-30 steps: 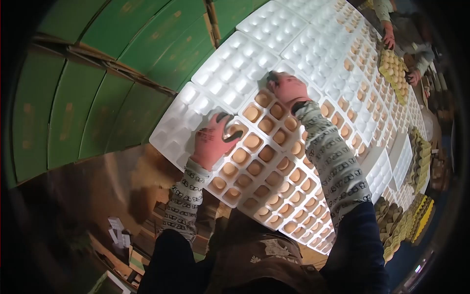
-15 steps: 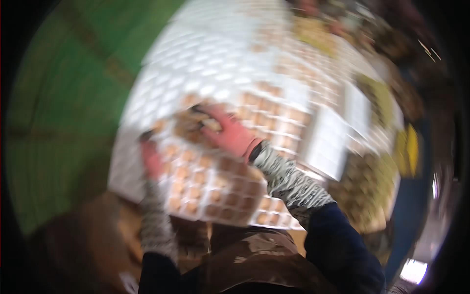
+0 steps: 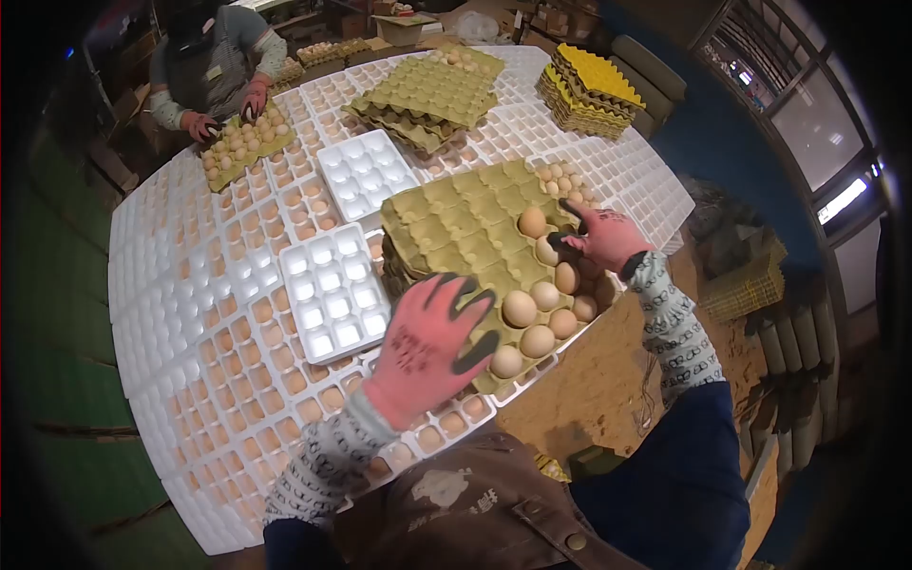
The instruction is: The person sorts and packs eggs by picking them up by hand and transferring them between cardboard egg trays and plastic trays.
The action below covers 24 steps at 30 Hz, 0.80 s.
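Observation:
A moulded pulp egg tray (image 3: 465, 218), olive-coloured and stacked on others, lies in front of me with brown eggs (image 3: 520, 309) along its near right part. My left hand (image 3: 427, 347), in a pink glove with dark fingertips, is over the tray's near left corner. Its fingers are spread, and one fingertip comes close to an egg (image 3: 506, 361). At the tray's right edge, my right hand (image 3: 606, 237) has its thumb and forefinger apart beside an egg (image 3: 548, 251). Whether they touch it is unclear.
White plastic trays (image 3: 337, 294) with square pockets cover the table, many holding eggs. Another person (image 3: 214, 71) works at the far left with an egg tray (image 3: 249, 142). More pulp trays (image 3: 427, 100) are stacked behind, beside yellow ones (image 3: 589, 90).
My view has swung right, from egg-filled white trays to the olive tray stack. Both hands are now over that stack; earlier, blurred, the right one was over something brown.

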Motion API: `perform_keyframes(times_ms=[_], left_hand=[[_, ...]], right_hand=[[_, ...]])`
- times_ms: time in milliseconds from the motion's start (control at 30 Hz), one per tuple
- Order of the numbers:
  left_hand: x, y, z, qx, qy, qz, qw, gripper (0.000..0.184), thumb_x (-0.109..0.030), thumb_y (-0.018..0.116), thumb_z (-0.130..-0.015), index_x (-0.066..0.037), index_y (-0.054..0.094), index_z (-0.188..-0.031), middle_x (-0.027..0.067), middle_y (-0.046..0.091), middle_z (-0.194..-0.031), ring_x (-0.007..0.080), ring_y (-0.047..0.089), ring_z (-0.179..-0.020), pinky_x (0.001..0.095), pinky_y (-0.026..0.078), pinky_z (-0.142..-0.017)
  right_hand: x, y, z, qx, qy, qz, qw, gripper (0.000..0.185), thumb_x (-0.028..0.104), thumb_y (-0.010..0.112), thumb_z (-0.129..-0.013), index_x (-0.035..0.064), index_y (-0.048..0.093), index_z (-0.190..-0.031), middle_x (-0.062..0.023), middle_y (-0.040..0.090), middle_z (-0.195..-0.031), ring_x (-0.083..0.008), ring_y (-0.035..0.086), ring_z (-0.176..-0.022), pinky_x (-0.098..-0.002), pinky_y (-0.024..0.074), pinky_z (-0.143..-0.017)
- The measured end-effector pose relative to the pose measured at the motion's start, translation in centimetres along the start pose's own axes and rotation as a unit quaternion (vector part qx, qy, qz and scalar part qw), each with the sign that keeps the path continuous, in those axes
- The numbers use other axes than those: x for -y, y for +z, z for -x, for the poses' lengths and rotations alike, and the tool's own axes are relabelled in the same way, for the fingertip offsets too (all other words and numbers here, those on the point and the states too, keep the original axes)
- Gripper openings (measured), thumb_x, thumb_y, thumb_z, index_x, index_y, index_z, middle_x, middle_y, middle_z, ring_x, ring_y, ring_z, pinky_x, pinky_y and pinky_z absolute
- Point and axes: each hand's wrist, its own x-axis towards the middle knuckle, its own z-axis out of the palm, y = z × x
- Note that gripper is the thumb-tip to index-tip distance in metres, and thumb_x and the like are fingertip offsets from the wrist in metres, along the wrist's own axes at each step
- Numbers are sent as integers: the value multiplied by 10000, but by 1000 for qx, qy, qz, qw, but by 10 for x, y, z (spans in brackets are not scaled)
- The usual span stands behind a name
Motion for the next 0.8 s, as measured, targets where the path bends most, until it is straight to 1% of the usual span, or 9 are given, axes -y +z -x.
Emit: perform_keyframes(times_ms=[100, 233, 300, 367, 400, 467, 500, 633, 800], left_hand=[[-11, 58, -61, 163, 13, -32, 986, 595, -332, 750, -720, -98, 572, -1237, 165, 538, -1157, 328, 504, -1114, 435, 396, -999], [-11, 41, -73, 108, -123, 178, 970, 444, -233, 681, -817, -9, 557, -1180, 100, 560, -994, 263, 583, -978, 377, 488, -884], [22, 58, -82, -63, -229, 507, 828, 353, -178, 662, -846, 14, 569, -1128, 76, 595, -972, 183, 615, -884, 308, 539, -754], [38, 57, -118, -35, -307, 602, 736, 302, -183, 662, -869, 16, 583, -1082, 71, 614, -986, 116, 608, -836, 270, 547, -684], [41, 56, -134, 30, -313, 583, 749, 278, -203, 659, -882, 23, 595, -1030, 57, 616, -926, 96, 598, -839, 277, 536, -636], [32, 79, -159, 23, -177, 120, 977, 323, -249, 692, -850, 20, 604, -1005, 83, 637, -874, 133, 611, -796, 299, 517, -647], [32, 93, -164, 0, -70, -127, 989, 334, -255, 711, -831, 15, 606, -997, 95, 643, -860, 151, 616, -780, 308, 511, -657], [33, 95, -185, 176, -173, -14, 969, 354, -226, 724, -819, -8, 580, -1057, 71, 628, -900, 158, 617, -807, 305, 510, -668], [43, 71, -157, 3, -238, 510, 827, 525, -77, 727, -775, -55, 495, -1246, 89, 576, -1035, 145, 624, -809, 253, 520, -650]], right_hand=[[-42, 14, -21, 55, -99, -115, 987, 399, 363, 588, -913, 189, 578, -1272, -157, 669, -1067, -327, 630, -985, -419, 484, -856], [-71, 37, -3, 9, -137, -317, 938, 424, 271, 616, -901, 103, 560, -1286, -131, 660, -1090, -272, 642, -946, -356, 492, -859], [-89, 72, -1, -53, -101, -530, 840, 413, 149, 622, -901, 17, 536, -1282, -79, 622, -1171, -179, 610, -1000, -316, 499, -862], [-112, 87, -4, -21, 0, -804, 594, 292, 30, 570, -913, -7, 564, -1203, -57, 609, -1094, -139, 614, -953, -280, 516, -849], [-112, 88, -6, -134, -91, -717, 678, 247, 27, 561, -914, -10, 588, -1156, -60, 609, -1068, -131, 614, -922, -274, 520, -819], [-111, 55, 8, -136, -137, -574, 795, 195, 85, 611, -885, -15, 636, -1051, -66, 619, -984, -140, 614, -863, -273, 523, -737], [-107, 41, 14, -101, -148, -475, 861, 244, 163, 625, -872, 38, 640, -1081, -79, 638, -968, -176, 625, -859, -298, 515, -722], [-69, 31, 29, 6, -194, -65, 979, 448, 326, 678, -819, 158, 619, -1230, -129, 668, -958, -277, 640, -877, -391, 503, -777], [-109, 21, 26, 91, -43, -691, 716, 487, 77, 660, -805, -15, 565, -1273, -57, 648, -1045, -75, 580, -726, -217, 494, -605]])
